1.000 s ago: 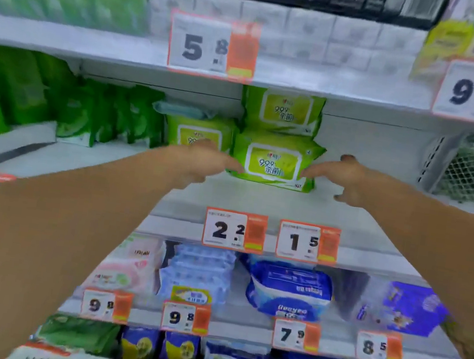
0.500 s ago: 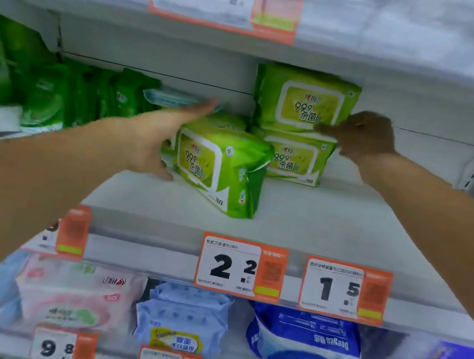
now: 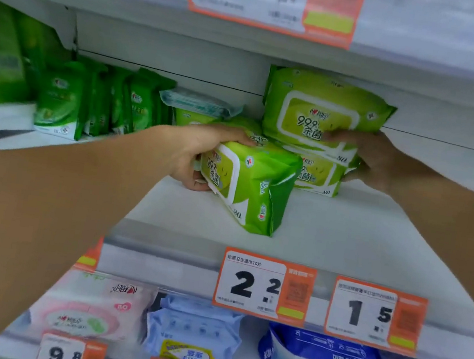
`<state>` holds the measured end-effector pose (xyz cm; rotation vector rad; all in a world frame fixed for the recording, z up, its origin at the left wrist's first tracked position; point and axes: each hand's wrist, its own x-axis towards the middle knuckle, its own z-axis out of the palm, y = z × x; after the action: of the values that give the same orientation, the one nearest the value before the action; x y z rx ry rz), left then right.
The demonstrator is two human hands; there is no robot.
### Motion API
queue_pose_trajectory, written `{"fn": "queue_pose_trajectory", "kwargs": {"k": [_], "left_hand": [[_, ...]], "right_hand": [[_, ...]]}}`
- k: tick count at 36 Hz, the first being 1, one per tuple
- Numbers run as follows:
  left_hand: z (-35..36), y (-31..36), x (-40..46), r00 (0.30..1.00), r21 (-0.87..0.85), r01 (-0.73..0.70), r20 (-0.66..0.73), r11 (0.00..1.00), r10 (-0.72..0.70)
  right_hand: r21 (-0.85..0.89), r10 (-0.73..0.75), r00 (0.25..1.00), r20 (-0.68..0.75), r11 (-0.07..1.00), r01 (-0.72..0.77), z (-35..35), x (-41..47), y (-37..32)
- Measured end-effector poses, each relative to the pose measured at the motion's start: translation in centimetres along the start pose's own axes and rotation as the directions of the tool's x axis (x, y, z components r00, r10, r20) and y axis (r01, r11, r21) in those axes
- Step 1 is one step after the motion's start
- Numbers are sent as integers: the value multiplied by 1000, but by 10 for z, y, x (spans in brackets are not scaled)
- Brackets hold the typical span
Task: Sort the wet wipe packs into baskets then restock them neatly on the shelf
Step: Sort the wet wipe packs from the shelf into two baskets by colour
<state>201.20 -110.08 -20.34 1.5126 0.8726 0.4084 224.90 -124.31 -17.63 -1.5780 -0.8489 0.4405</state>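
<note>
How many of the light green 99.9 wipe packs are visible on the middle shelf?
4: one gripped by the left hand at the front, two stacked behind it, top and bottom, and one partly hidden behind. More may be hidden.

On the shelf (image 3: 328,237), a tilted wipe pack (image 3: 254,185) stands nearest the front edge. Behind it to the right, two packs sit stacked, the upper pack (image 3: 318,111) on the lower pack (image 3: 320,175). Left of the tilted pack lies a flat pack (image 3: 201,102) on another, and further left a row of upright pouches (image 3: 103,102). Price tags (image 3: 265,285) hang below the tilted pack
</note>
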Motion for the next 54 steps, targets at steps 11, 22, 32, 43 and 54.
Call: {"fn": "queue_pose_trajectory", "kwargs": {"k": [11,22,32,43,54], "left_hand": [[8,-14,-38,974,286,-130,215,949,68],[-4,-44,-56,921,65,-358,191,932,340],[-15,-1,-127,820,96,-571,15,815,573],[-36,30,-187,834,189,-550,181,814,521],[-73,-98,-241,976,-205,-215,-9,955,218]], "right_hand": [[148,102,994,31,983,-105,-16,-57,23],[437,250,957,144,852,-288,11,-125,8],[613,229,963,144,743,-269,19,-153,-34],[646,339,935,106,691,-323,54,-174,-76],[625,239,921,308,679,-386,68,-253,-51]]}}
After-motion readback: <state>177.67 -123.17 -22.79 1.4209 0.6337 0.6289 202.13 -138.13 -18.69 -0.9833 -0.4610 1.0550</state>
